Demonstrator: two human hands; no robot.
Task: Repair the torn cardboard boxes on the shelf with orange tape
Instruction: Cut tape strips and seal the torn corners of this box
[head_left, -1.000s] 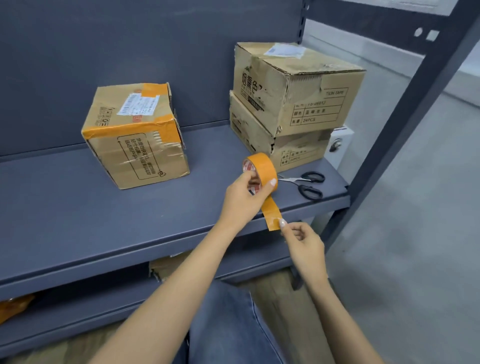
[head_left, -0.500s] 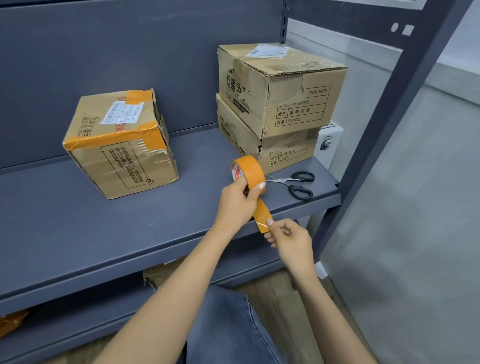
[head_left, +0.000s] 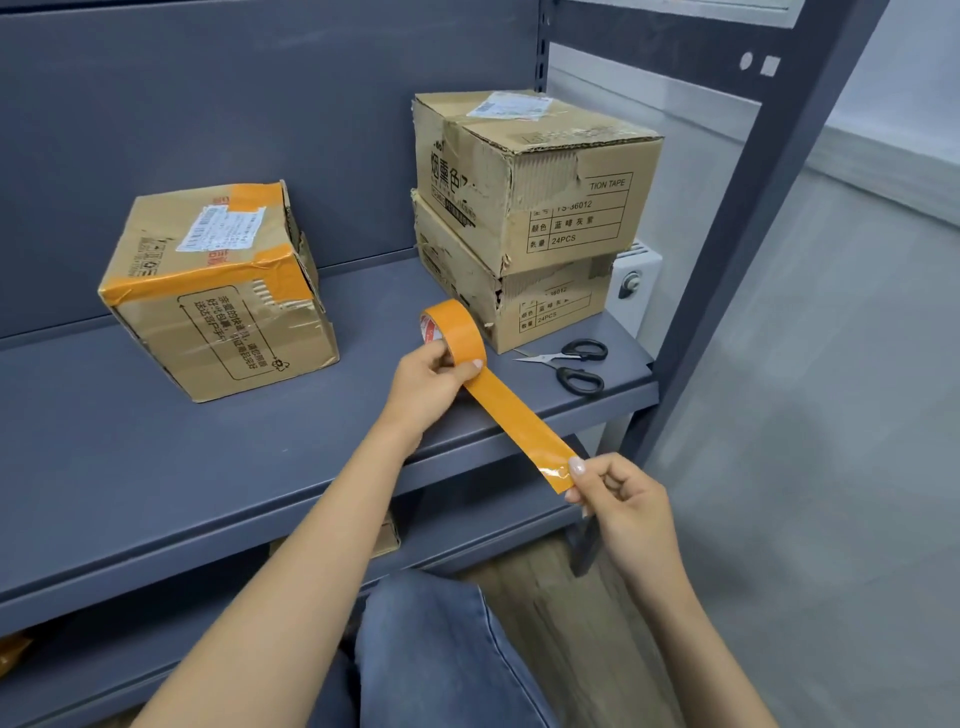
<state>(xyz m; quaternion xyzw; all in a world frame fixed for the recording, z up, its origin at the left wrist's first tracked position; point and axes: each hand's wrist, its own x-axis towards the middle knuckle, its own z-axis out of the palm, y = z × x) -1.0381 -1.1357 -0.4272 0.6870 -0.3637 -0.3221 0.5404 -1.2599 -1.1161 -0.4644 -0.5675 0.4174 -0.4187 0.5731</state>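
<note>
Pulling a strip off the tape roll (head_left: 453, 332) is the step in hand. Left hand (head_left: 428, 382), centre of frame, is curled round the roll, thumb pressed on its outer face, holding it just above the shelf (head_left: 156, 457) front edge. Right hand (head_left: 618, 499), lower right of centre, pinches the free end of the tape strip (head_left: 519, 421) between thumb and forefinger; the strip runs taut and diagonal between the two hands.

Boxes: the left box (head_left: 218, 291), left of centre, already carries orange tape along its top edge and corner. Two stacked boxes, upper right of centre: the top box (head_left: 535, 176) shows a ragged patch of peeled outer layer on its front face; the bottom box (head_left: 509, 296) is torn along its upper edge and corner. Neither has orange tape showing.

Scissors (head_left: 576, 364) lie on the shelf just right of the bottom box, apart from both hands.

Judgement: the strip looks close to a usable length. The next move calls for cutting it, yet both hands are busy, so one must free up for the scissors, or the strip end goes onto a torn box first and is cut after. Risk: the loose tape folding onto itself.
</note>
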